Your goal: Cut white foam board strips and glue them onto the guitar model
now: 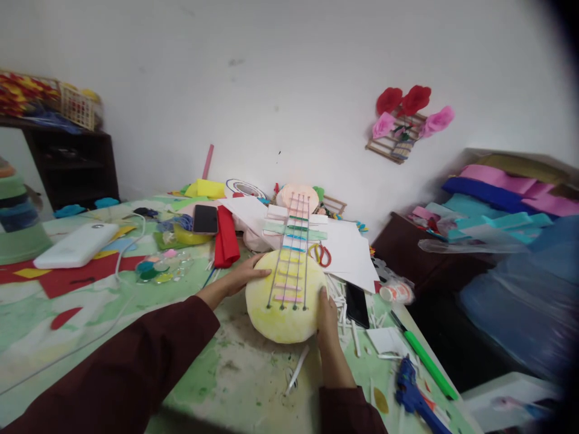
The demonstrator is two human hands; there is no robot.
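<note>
A handmade toy guitar (287,322) of yellow-coloured card is held between my two hands, its neck pointing away toward the wall. Dark strings run from its round body to a pale pink head, over coloured strips. My left hand (243,274) grips the body's left edge, thumb on the front face. On the right edge, my right hand (327,316) grips it with the thumb on top; its other fingers are hidden behind. Beyond the body lie red-and-yellow-handled scissors (320,255) on white paper (346,259).
A blue glue gun (418,398) and a green cutter (429,364) lie at the right edge. Paper sticks surround a dark phone (357,304). A white power bank (76,246), another phone (205,219) and red crepe paper (225,236) are on the left.
</note>
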